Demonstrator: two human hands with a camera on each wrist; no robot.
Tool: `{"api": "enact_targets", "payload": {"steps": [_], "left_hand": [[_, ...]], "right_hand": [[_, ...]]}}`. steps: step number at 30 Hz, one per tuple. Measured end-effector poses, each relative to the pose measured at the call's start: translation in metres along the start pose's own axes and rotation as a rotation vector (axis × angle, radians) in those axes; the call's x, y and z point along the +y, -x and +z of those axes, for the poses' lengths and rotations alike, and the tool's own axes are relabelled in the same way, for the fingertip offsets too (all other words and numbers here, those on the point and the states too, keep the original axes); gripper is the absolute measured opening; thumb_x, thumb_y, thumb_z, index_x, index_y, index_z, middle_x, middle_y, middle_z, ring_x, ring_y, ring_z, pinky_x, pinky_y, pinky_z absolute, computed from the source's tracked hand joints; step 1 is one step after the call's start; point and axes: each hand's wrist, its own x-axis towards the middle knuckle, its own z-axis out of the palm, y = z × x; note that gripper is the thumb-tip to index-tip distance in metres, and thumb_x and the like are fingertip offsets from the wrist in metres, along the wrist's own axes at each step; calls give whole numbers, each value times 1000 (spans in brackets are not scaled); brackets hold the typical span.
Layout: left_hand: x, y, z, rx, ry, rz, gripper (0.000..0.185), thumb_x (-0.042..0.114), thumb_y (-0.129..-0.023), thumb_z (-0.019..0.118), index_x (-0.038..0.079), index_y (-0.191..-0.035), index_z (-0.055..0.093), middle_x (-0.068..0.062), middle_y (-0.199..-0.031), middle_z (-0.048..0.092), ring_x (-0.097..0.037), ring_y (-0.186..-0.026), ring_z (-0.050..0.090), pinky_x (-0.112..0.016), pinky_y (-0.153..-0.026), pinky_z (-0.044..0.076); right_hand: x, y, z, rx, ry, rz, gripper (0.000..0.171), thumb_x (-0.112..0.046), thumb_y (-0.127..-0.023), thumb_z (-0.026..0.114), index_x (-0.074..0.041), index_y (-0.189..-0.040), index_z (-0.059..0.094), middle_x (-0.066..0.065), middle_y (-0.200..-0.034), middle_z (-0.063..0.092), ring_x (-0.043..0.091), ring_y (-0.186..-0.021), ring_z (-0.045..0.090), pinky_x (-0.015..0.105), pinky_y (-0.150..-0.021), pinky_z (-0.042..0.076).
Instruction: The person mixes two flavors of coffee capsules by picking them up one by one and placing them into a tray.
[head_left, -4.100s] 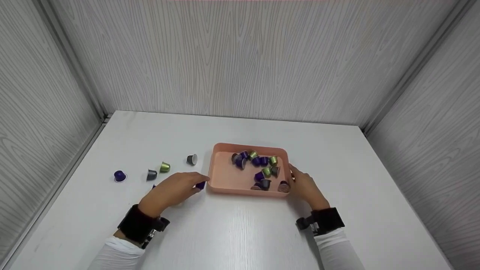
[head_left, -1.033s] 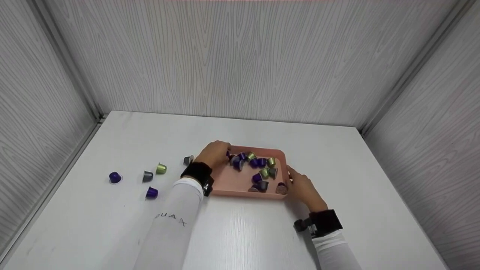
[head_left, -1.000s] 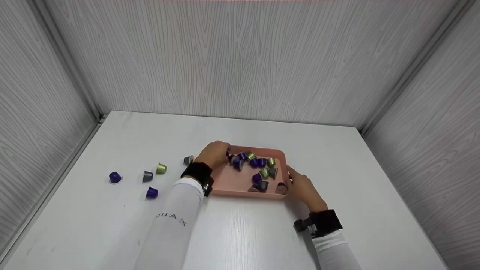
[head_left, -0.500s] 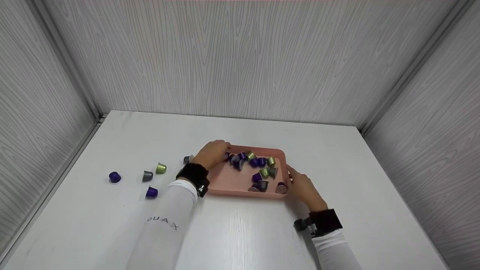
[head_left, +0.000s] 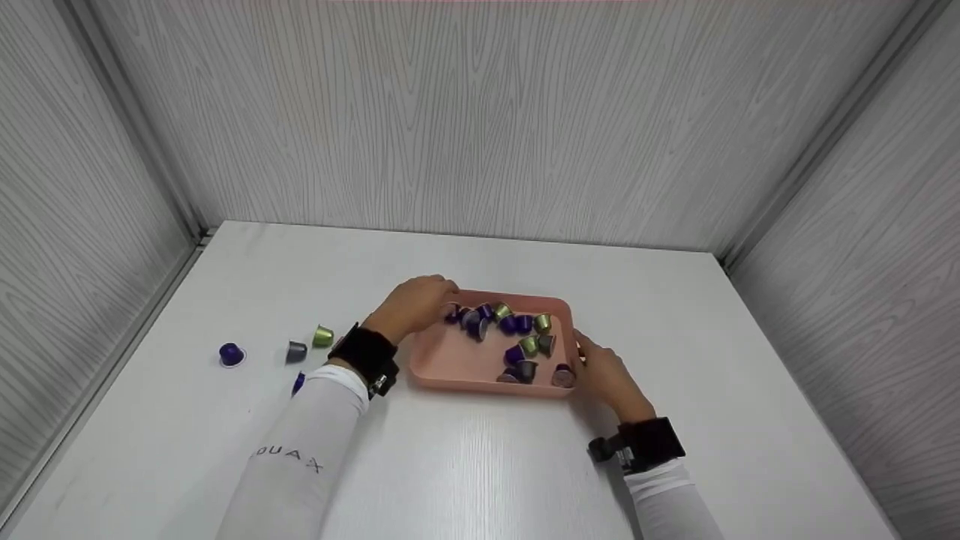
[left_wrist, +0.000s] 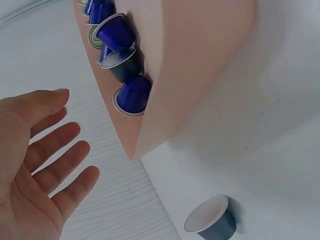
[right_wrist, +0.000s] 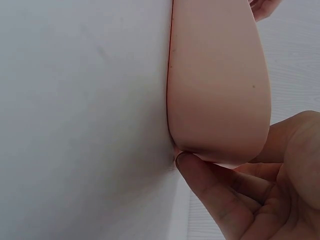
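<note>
My left hand (head_left: 416,304) is over the back left corner of a salmon-pink tray (head_left: 454,364). In the left wrist view its fingers are spread and hold nothing, beside the tray's rim. A purple coffee capsule (head_left: 451,313) lies in that corner, close under the fingertips. More purple, green and dark grey capsules lie on their sides in the tray, including a light green capsule (head_left: 542,323) and a grey capsule (head_left: 526,371). My right hand (head_left: 609,379) holds the tray's right side, its fingers bent against the wall near the front corner.
Left of the tray, on the white table (head_left: 480,465), lie a purple capsule (head_left: 232,355), a grey capsule (head_left: 296,352) and a green capsule (head_left: 323,336). My left sleeve partly covers another purple capsule (head_left: 298,383). A dark capsule (left_wrist: 212,220) lies near the tray's left side.
My left hand carried a purple capsule from left of the tray to its back left corner and let it go. Now the hand has drawn slightly left. My right hand has stayed at the tray.
</note>
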Motion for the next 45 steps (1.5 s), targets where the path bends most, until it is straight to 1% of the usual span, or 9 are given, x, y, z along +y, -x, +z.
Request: {"api": "enact_targets", "payload": {"steps": [5,11,15,20,23,27,33,40,45], "left_hand": [[-2,12,-4,23,-24,56,35,21,-98,60,2,-127,62,-14,-125,61,-33,-116,56,-44,-98,46],[-5,27,-8,43,-31,80,41,27,-98,61,4,-131,59,-16,-131,57,-35,-124,50,-47,-103,41],[-6,38,-8,55,-46,103,45,32,-99,58,5,-135,56,-17,-135,54,-35,-129,46,-48,-105,39],[-10,53,-6,89,-80,143,46,32,-98,59,2,-134,56,-18,-135,54,-36,-128,46,-49,-105,39],[-12,65,-6,108,-92,156,47,32,-98,60,4,-135,55,-18,-135,53,-36,-128,46,-49,-104,40],[-16,81,-7,121,-68,136,53,35,-97,61,8,-142,50,-18,-138,50,-36,-130,44,-50,-105,38],[-25,102,-5,126,-40,106,66,48,-96,57,13,-149,41,-19,-148,40,-38,-136,37,-54,-107,34],[-34,126,2,73,-2,50,79,63,-92,48,20,-156,29,-16,-158,25,-42,-143,22,-61,-110,23],[-38,142,6,30,7,4,87,70,-87,47,23,-157,26,-14,-160,20,-44,-144,17,-64,-109,21]], "right_hand": [[0,-1,1,4,13,-14,50,-13,-100,51,1,-147,40,21,-114,66,31,-98,65,44,-77,52],[0,-2,1,8,19,-12,50,-13,-100,51,1,-147,40,22,-115,66,33,-101,64,47,-82,52],[2,-2,1,3,9,-3,51,-13,-100,51,1,-147,39,21,-117,65,32,-100,64,47,-81,51],[2,-2,1,11,1,-6,51,-13,-99,51,0,-148,40,19,-115,66,29,-96,64,46,-79,51],[2,-2,0,6,-10,-3,51,-13,-100,51,-1,-148,39,20,-117,66,30,-98,64,46,-81,51],[2,-2,0,-3,-10,4,52,-14,-100,50,-1,-149,38,20,-119,65,31,-103,63,46,-83,51],[1,-1,0,-4,-10,-5,52,-12,-100,51,2,-148,37,22,-116,65,31,-97,65,45,-78,51],[0,-1,0,-4,1,10,52,-13,-100,52,1,-148,38,21,-117,65,29,-96,65,45,-80,51],[-1,-2,0,-5,0,12,52,-13,-100,51,1,-148,38,20,-117,66,26,-91,64,44,-77,51]]}}
